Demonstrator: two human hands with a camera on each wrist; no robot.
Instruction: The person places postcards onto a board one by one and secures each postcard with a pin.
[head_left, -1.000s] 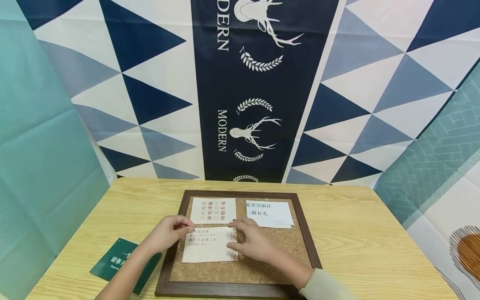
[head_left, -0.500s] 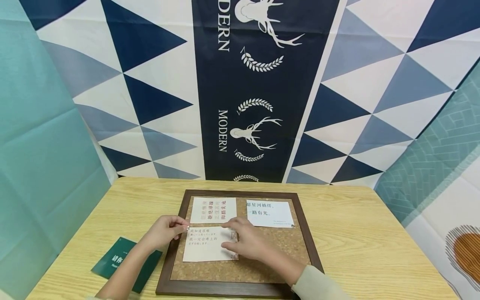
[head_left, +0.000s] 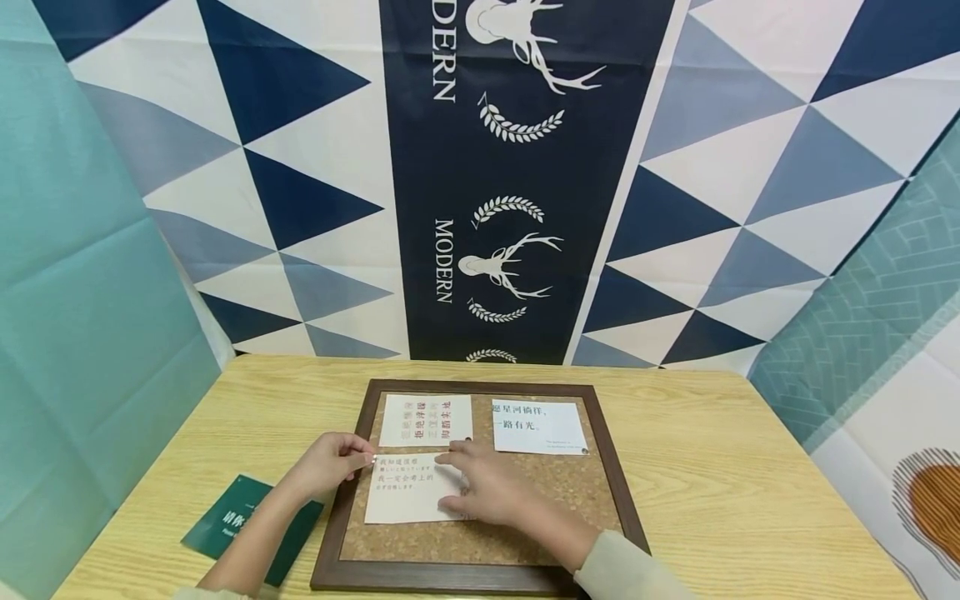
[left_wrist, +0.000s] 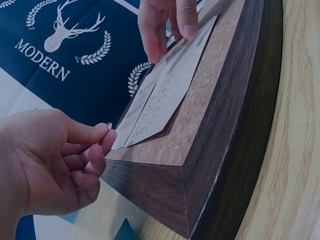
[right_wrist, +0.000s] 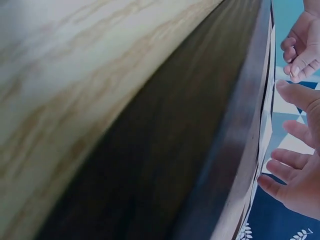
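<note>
A framed cork board [head_left: 420, 546] lies on the table. On its left half rests a cream card [head_left: 405, 503] with printed lines of text. My left hand [head_left: 327, 467] is at that card's upper left corner. Between its thumb and index finger it pinches a small silvery thumbtack [left_wrist: 109, 125]. Over the card's right part is my right hand [head_left: 491, 485], its fingers spread and relaxed, touching the card and covering its right edge. In the left wrist view, the right hand's fingertips [left_wrist: 189, 30] reach the card's far end.
Another cream card [head_left: 427, 419] with red print lies above, and a white card [head_left: 536, 427] at the upper right; dark tacks show at their lower right corners. A dark green card [head_left: 225, 517] lies left of the board, partly under the left forearm. The dark wooden frame [head_left: 450, 577] forms a raised rim.
The left hand has drawn slightly left to the card's corner, and the tack there now looks silvery. The right hand has slid a little left over the card.
</note>
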